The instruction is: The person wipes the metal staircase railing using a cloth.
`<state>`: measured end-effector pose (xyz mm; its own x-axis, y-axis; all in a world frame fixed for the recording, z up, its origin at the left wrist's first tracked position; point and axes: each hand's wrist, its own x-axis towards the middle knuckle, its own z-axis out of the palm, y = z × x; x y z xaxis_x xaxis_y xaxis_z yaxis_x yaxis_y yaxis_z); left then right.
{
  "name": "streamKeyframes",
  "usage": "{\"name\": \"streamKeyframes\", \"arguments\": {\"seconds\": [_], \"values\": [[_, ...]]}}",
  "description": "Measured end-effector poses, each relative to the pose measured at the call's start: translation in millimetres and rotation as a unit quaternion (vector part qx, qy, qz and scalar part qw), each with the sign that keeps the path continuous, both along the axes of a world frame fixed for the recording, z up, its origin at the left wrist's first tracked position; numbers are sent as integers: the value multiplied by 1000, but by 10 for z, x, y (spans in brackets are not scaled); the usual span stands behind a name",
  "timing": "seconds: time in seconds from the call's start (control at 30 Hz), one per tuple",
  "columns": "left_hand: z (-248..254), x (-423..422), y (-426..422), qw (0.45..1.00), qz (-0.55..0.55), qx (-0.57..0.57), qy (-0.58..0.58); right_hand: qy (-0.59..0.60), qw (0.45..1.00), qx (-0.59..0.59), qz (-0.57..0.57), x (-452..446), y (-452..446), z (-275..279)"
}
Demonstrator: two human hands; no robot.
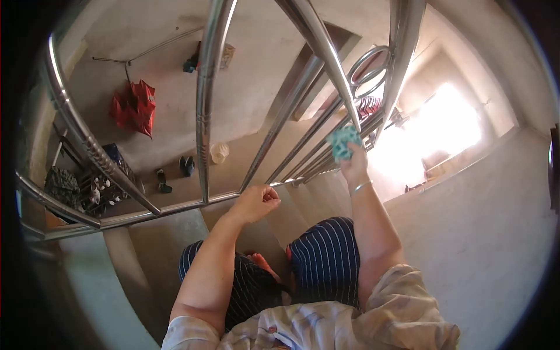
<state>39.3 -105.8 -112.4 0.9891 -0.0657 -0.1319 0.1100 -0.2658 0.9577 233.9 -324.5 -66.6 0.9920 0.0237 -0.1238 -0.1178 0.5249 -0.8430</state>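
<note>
My right hand [354,164], a bangle on its wrist, reaches forward and is closed on a crumpled teal cloth [343,142]. The cloth is against the lower end of a shiny metal railing bar [335,64]; the far side of the grip is hidden. Loosely curled, my left hand [255,204] hovers in front of the railing's bottom rail [175,207], with nothing visible in its fingers. Whether it touches the rail I cannot tell.
Stair steps [169,236] lie under my striped-clothed knees. Beyond the bars, a red umbrella [135,108] hangs on the wall. Below are a pale basket [220,153], dark footwear [186,165] and a rack [105,192]. Bright light enters through an opening [443,128] at right.
</note>
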Motion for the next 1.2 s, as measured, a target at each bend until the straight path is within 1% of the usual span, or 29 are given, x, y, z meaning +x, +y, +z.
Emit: {"name": "streamKeyframes", "arguments": {"seconds": [0.03, 0.1, 0.13, 0.2, 0.27, 0.3, 0.33, 0.4, 0.47, 0.53, 0.57, 0.6, 0.67, 0.7, 0.73, 0.77, 0.8, 0.87, 0.93, 1.0, 1.1, 1.17, 1.2], "values": [[-23, 14, -13, 1000, -5, -7, -3, -30, 999, 38, 18, 102, 3, -21], [-29, 36, -31, 1000, -11, -14, -5, -42, 999, 24, 6, 362, 113, -17], [2, 36, -27, 1000, -17, -4, -18, -58, 998, 9, -2, 405, 218, 15], [13, 54, -31, 999, -19, 5, -27, -59, 998, 18, -6, 414, 350, 40], [-20, 68, -62, 999, -24, -16, -38, -38, 995, -64, -69, 413, 436, 7], [8, 59, -70, 999, -24, -16, -30, -38, 989, -120, -77, 455, 444, -73], [70, 54, -79, 999, -34, -7, -13, -31, 989, -120, -77, 465, 448, -171], [99, 87, -112, 999, -47, 4, 4, -27, 976, -196, -92, 489, 502, -360], [69, 109, -143, 998, -55, 5, -11, -24, 976, -194, -100, 519, 537, -607], [109, 128, -165, 998, -59, 26, -12, -3, 976, -200, -92, 506, 526, -895], [135, 122, -172, 997, -62, 47, -16, 64, 973, -192, -114, 454, 541, -1052], [173, 115, -184, 997, -60, 49, -11, 69, 973, -190, -111, 436, 521, -1203], [216, 114, -187, 996, -63, 59, -29, 155, 961, -210, -87, 449, 531, -1507], [191, 118, -183, 996, -58, 60, -25, 188, 961, -180, -90, 461, 539, -1613], [160, 112, -196, 996, -63, 58, -20, 192, 960, -181, -87, 486, 507, -1700], [135, 104, -218, 996, -70, 55, -16, 192, 959, -209, -17, 509, 427, -1760], [122, 113, -238, 996, -70, 54, -14, 188, 952, -234, 53, 538, 351, -1782], [123, 161, -245, 992, -86, 92, -26, 193, 945, -256, 71, 636, 226, -1776], [126, 158, -246, 993, -74, 93, -25, 100, 970, -194, 111, 625, 220, -1457], [129, 141, -237, 993, -65, 92, -19, 96, 950, -276, 107, 572, 283, -941], [187, 89, -160, 995, -83, 62, -6, 87, 956, -261, 101, 622, 300, -840], [239, 63, -152, 995, -53, 82, -35, 41, 985, -170, -11, 555, 353, -770], [222, 60, -146, 995, -54, 81, -32, 44, 984, -171, -11, 583, 331, -829]]}}
